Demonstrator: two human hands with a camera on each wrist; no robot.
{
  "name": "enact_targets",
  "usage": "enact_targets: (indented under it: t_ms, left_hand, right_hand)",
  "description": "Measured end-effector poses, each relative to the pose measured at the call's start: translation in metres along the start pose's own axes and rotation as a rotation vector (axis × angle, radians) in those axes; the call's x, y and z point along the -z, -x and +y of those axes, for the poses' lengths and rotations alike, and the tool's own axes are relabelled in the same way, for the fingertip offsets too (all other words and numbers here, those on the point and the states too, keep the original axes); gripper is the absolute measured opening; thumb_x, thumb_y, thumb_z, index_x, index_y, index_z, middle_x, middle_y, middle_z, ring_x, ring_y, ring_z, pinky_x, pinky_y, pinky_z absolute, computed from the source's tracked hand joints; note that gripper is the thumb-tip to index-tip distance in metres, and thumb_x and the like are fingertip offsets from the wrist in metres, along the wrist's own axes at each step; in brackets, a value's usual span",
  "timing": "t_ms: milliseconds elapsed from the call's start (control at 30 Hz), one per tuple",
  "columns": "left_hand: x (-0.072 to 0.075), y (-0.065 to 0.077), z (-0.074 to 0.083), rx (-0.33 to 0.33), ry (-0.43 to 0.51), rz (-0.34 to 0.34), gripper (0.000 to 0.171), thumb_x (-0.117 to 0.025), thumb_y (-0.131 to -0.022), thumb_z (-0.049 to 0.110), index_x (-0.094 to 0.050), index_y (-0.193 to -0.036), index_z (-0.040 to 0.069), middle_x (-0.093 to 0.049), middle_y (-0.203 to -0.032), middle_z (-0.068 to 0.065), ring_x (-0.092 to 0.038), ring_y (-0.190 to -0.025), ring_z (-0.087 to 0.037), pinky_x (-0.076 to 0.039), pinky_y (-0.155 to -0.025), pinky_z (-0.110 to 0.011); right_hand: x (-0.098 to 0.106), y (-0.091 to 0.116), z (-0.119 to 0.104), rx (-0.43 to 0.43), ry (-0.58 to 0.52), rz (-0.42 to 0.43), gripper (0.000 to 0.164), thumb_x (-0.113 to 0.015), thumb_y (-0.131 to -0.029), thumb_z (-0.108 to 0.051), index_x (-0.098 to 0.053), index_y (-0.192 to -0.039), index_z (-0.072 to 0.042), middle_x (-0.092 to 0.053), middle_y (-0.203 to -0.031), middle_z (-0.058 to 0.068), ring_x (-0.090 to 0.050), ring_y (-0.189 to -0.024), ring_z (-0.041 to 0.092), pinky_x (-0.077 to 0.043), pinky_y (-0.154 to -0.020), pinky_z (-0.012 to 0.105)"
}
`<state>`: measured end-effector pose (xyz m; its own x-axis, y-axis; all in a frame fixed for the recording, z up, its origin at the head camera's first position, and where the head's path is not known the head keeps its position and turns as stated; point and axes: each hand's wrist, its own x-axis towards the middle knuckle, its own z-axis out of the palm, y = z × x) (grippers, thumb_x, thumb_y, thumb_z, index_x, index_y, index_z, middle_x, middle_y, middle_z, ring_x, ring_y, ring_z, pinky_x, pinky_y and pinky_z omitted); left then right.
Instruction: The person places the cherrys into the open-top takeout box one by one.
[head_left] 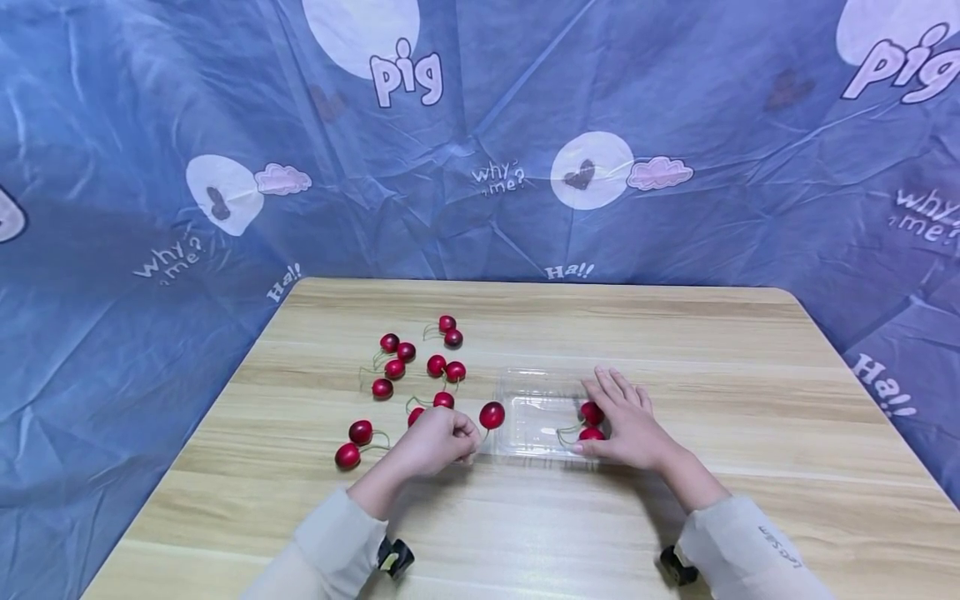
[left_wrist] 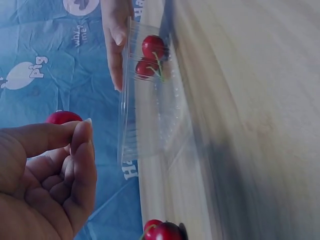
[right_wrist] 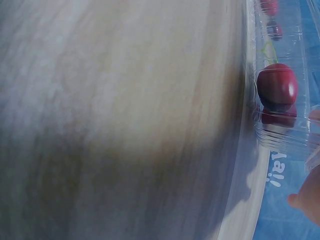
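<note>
Left section of the worktop (head_left: 225, 533): loose red cherries (head_left: 347, 456) lie scattered, several in pairs, with thin green stems. One beside the wrist is partly covered by the left hand (head_left: 435, 440). That hand's grip is a thumb-and-finger pinch on the stem of a held cherry (head_left: 492, 415), whose fruit sits just beyond the fingertips, at the left end of a clear plastic container (head_left: 532, 423). Inside the container, toward its right end, two stemmed cherries (head_left: 592, 413) lie side by side. Right hand (head_left: 626, 425): grip spread, thumb on the near side, fingers toward the far side, against the container's right end.
</note>
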<state>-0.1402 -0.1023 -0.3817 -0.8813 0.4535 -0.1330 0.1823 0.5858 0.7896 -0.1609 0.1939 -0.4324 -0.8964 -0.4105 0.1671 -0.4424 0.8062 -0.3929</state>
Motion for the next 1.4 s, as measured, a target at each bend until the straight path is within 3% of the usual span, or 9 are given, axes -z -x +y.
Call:
enact_targets:
  t_ms: [400, 867, 1400]
  left_hand:
    - [-0.002, -0.013, 0.007, 0.005, -0.027, -0.021, 0.009, -0.056, -0.08, 0.007, -0.062, -0.074, 0.004, -0.055, -0.058, 0.001, -0.043, -0.051, -0.008, -0.036, -0.045, -0.019]
    - [-0.008, -0.035, 0.011, -0.008, 0.046, -0.072, 0.008, -0.057, -0.081, 0.007, -0.062, -0.076, 0.002, -0.057, -0.061, -0.001, -0.052, -0.056, -0.009, -0.045, -0.052, -0.021]
    - [-0.014, -0.054, 0.017, 0.012, 0.1, -0.122, 0.008, -0.056, -0.08, 0.002, -0.061, -0.075, -0.001, -0.058, -0.064, -0.006, -0.055, -0.058, -0.013, -0.049, -0.057, -0.022]
  right_hand:
    - [0.001, 0.0, -0.003, -0.013, -0.003, -0.022, 0.095, -0.062, -0.063, -0.06, -0.031, -0.132, -0.003, -0.017, -0.138, 0.021, -0.007, -0.125, 0.037, -0.005, -0.094, 0.059]
    - [0.001, -0.002, -0.004, -0.011, -0.005, -0.018, 0.093, -0.067, -0.063, -0.052, -0.03, -0.132, -0.002, -0.016, -0.138, 0.022, -0.008, -0.124, 0.039, -0.006, -0.093, 0.06]
    - [0.001, -0.001, -0.003, -0.017, -0.011, -0.025, 0.095, -0.064, -0.062, -0.058, -0.03, -0.132, -0.003, -0.016, -0.138, 0.022, -0.008, -0.124, 0.038, -0.006, -0.093, 0.06]
